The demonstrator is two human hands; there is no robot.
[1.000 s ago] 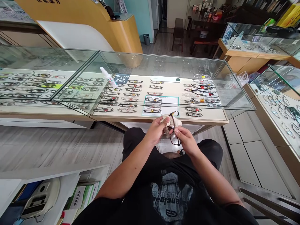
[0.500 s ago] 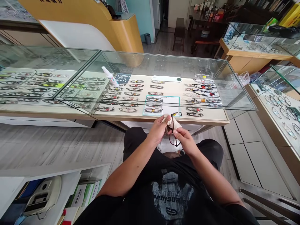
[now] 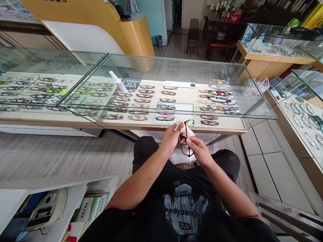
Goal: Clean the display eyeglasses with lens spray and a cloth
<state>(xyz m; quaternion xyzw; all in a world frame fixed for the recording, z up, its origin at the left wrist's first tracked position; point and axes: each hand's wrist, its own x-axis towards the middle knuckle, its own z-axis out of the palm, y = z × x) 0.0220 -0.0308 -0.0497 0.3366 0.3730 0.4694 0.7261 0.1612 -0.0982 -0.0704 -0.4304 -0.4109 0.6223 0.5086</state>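
Observation:
A dark-framed pair of glasses (image 3: 187, 150) is held upright above my lap, one lens hanging low and a temple pointing up toward the case. My left hand (image 3: 172, 137) pinches a pale cloth (image 3: 188, 130) around the upper lens, thumb on top. My right hand (image 3: 198, 148) grips the frame near its middle between thumb and fingers, touching the cloth's lower edge. The fingertips under the cloth are hidden.
A glass display case (image 3: 176, 116) with several rows of glasses stands just beyond my hands. A white spray bottle (image 3: 118, 82) is at its left part. More cases (image 3: 302, 134) stand to the right; an open shelf (image 3: 101, 185) is at the lower left.
The glasses and cloth have shifted very slightly, and the cloth's folds look a little different. Both hands keep their hold.

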